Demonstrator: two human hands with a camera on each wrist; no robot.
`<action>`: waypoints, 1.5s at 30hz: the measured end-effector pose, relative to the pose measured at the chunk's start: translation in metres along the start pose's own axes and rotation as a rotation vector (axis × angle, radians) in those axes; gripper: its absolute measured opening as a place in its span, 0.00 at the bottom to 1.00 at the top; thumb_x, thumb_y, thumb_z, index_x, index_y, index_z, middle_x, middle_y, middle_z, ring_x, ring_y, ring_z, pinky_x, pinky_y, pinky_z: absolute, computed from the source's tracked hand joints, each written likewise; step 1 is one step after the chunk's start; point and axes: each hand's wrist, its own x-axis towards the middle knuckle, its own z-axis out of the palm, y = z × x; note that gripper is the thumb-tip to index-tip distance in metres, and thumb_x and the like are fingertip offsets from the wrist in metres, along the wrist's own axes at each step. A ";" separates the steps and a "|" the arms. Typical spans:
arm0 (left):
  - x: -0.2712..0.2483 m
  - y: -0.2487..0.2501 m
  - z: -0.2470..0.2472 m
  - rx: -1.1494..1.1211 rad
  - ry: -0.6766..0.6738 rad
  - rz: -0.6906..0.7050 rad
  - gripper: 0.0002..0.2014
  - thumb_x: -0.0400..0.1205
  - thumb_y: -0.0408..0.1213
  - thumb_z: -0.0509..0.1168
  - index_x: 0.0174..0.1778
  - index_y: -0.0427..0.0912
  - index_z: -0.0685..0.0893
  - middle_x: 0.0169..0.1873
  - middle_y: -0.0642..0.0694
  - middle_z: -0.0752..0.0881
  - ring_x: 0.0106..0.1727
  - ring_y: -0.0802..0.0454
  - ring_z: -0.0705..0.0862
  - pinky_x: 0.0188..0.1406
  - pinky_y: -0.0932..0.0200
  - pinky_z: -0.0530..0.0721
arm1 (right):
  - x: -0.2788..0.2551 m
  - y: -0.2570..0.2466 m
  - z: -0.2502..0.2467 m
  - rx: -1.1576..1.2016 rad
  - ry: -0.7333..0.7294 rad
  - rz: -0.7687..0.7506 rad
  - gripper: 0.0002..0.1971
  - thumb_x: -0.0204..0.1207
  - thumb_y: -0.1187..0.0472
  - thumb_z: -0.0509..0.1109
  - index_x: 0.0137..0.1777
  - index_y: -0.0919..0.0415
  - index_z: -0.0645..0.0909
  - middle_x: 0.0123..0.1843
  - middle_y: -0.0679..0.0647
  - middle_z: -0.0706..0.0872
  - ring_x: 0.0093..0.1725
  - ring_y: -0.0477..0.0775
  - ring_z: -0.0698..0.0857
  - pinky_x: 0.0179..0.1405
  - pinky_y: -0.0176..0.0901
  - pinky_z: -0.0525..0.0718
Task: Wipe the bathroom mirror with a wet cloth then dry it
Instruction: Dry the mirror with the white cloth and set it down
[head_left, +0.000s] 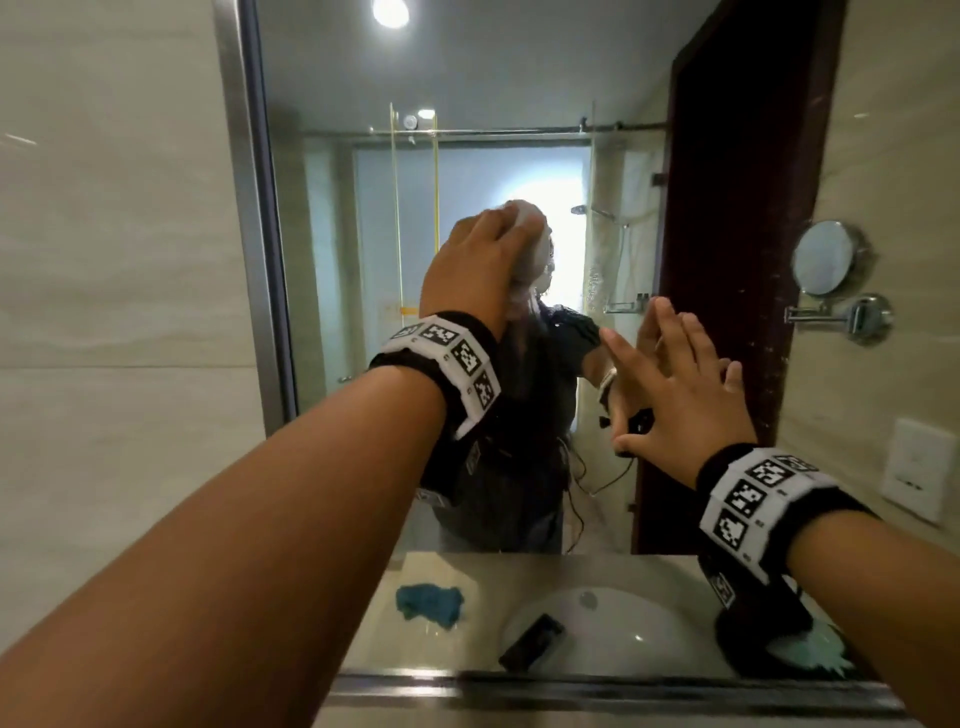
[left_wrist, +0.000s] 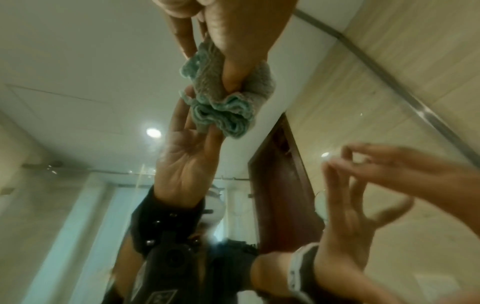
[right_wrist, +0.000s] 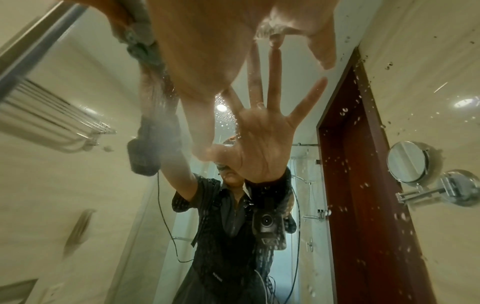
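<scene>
The big wall mirror (head_left: 493, 78) fills the head view. My left hand (head_left: 478, 265) grips a bunched grey-teal cloth (head_left: 527, 215) and presses it against the glass at about head height. In the left wrist view the fingers (left_wrist: 233, 30) curl round the cloth (left_wrist: 207, 78), which meets its own reflection. My right hand (head_left: 680, 384) is spread flat, its fingertips touching the glass lower right of the cloth. In the right wrist view that hand (right_wrist: 207, 41) holds nothing. Water droplets (right_wrist: 342, 162) dot the glass on the right.
The mirror reflects a blue cloth (head_left: 428, 605) on the counter and a dark flat object (head_left: 530, 642) in the white basin (head_left: 623, 613). A round swing-arm mirror (head_left: 826, 265) and a wall socket (head_left: 917, 470) are on the right wall. A steel frame (head_left: 249, 208) edges the mirror.
</scene>
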 end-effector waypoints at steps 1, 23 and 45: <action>0.006 0.005 0.002 0.007 0.003 0.004 0.33 0.77 0.28 0.67 0.78 0.51 0.68 0.77 0.46 0.68 0.77 0.44 0.65 0.74 0.54 0.64 | 0.000 0.001 0.001 0.008 -0.007 -0.001 0.58 0.63 0.40 0.76 0.76 0.28 0.29 0.77 0.46 0.18 0.80 0.57 0.30 0.73 0.77 0.56; -0.178 0.028 0.078 0.157 -0.684 0.366 0.29 0.86 0.34 0.55 0.83 0.51 0.54 0.83 0.46 0.52 0.82 0.44 0.52 0.80 0.48 0.51 | -0.076 -0.007 0.043 0.055 -0.173 0.052 0.48 0.74 0.53 0.71 0.81 0.38 0.37 0.82 0.49 0.29 0.83 0.59 0.43 0.76 0.64 0.64; -0.298 0.105 -0.032 -0.773 -0.624 -0.131 0.41 0.73 0.35 0.75 0.80 0.52 0.61 0.74 0.49 0.70 0.73 0.54 0.69 0.71 0.63 0.67 | -0.234 -0.051 -0.048 1.060 -0.457 0.385 0.18 0.80 0.65 0.65 0.68 0.54 0.72 0.55 0.58 0.80 0.54 0.57 0.84 0.47 0.55 0.89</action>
